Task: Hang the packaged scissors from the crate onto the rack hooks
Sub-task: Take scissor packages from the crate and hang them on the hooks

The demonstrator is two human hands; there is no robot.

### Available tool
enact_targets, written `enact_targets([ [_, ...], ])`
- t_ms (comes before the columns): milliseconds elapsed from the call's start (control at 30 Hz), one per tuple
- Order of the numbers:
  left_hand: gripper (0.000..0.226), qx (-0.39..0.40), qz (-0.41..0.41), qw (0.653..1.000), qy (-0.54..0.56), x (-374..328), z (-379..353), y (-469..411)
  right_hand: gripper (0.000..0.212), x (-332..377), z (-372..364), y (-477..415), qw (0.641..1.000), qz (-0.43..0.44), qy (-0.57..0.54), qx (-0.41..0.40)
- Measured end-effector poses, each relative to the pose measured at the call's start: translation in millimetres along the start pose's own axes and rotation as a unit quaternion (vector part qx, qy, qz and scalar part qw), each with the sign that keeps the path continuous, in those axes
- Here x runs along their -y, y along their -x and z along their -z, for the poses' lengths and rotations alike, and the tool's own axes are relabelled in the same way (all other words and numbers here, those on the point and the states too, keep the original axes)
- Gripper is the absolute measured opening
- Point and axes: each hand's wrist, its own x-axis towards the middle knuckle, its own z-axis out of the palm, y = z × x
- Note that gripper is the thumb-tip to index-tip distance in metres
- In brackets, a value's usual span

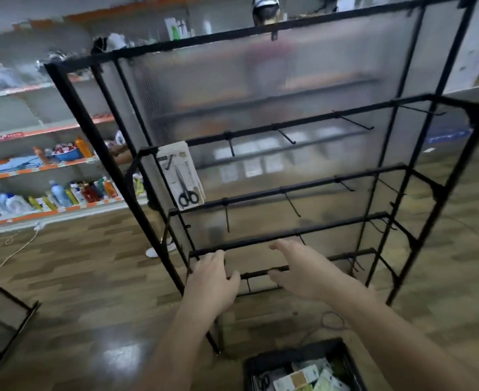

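Holds left hand (213,280) and right hand (303,275) out side by side before the black rack (317,118), palms down, fingers loosely spread, gripping nothing. Reaches with the fingertips about level with a lower crossbar (260,241); cannot tell through the blur whether either hand touches it.

Has one bundle of packaged scissors (180,176) well above the left hand and slightly to its left, hung on the leftmost hook of an upper bar, black handles pointing down. Has bare hooks (287,137) above both hands and off to the right of the right hand, spread over several bars.

Has the crate (289,351) on the floor below the right hand and nearer the body, cut off by the bottom edge, with more carded packages (300,379) lying loosely inside.

Faces store shelves (49,162) lined with bottles (60,193) far to the left of the left hand. Looks through the rack's translucent panel at another person (266,12), high above both hands.
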Motion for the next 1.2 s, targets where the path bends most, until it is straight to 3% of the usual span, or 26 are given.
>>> enact_targets([
  [300, 0.055, -0.014, -0.156, 0.986, -0.052, -21, 11, 38, 0.066, -5, -3, 79, 0.993, -0.071, 0.052, -0.077],
  [733, 0.050, 0.061, -0.183, 0.979, -0.062, 51, -24, 97, 0.066, 8, -82, 146, 0.980, -0.169, 0.096, -0.041],
  [1200, 0.053, 0.091, -0.163, 0.974, -0.127, 3, -75, 100, 0.063, -58, -69, 140, 0.984, -0.120, 0.129, 0.016],
])
